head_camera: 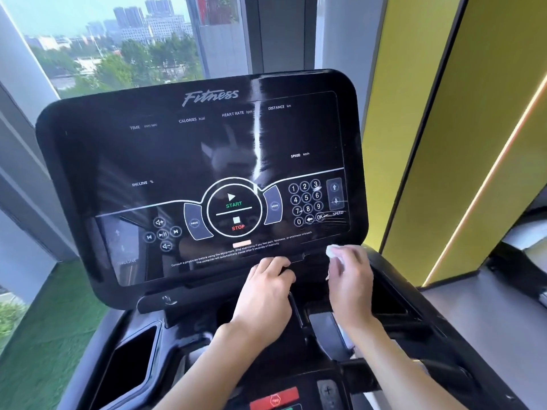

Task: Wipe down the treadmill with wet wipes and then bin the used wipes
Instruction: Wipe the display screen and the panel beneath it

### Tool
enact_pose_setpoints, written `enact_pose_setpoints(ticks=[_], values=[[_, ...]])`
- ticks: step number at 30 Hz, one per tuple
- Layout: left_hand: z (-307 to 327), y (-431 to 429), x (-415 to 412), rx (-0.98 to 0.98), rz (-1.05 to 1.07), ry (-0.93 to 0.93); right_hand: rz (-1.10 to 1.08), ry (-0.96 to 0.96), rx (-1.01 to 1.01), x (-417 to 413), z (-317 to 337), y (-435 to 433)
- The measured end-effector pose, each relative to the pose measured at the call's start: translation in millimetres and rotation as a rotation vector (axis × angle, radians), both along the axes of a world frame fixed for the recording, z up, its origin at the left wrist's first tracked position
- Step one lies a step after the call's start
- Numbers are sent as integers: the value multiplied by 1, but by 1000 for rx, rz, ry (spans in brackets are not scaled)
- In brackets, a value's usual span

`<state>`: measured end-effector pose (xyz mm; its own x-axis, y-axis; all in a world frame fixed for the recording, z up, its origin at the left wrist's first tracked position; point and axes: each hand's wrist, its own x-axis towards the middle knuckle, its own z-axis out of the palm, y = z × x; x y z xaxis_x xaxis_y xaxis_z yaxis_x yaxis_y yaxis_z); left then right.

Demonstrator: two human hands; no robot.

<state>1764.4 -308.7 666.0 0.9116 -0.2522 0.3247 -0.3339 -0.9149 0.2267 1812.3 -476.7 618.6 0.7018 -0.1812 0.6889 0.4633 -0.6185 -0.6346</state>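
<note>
At the lower right corner of the treadmill's console, the right hand holds a crumpled white wet wipe against the glossy black surface, just below the number keypad. Its fingers are bunched round the wipe, grasping it, and a loose corner of the wipe hangs down at the thumb side of the hand. Wet streaks show on the panel beside the OK key and the speed arrows.

Just beside it, nearer the middle, the left hand lies on the ledge that runs under the console. Its fingers are bent over the ledge's front lip and hook onto it, below the START and STOP ring. The two hands are near each other but apart.

The console is dark, with only its printed labels showing. A red stop button sits on the lower panel between the forearms. Behind the console stands a window with trees and tall buildings outside, a yellow wall panel rises to the right, and green turf-like flooring lies to the left of the machine
</note>
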Motion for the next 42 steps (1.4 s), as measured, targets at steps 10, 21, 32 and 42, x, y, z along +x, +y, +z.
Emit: enact_pose_setpoints(ticks=[10,21,32,42], values=[[1,3,1,-19,-13,-10,-160,105,194,-2,-13,11],[-1,6,-1,-14,-39,9,-159,65,190,-6,-2,23],[-3,7,3,-32,-51,9,-45,22,-42,-6,6,29],[-5,11,4,-63,-66,14,-174,157,236,-13,-9,35]])
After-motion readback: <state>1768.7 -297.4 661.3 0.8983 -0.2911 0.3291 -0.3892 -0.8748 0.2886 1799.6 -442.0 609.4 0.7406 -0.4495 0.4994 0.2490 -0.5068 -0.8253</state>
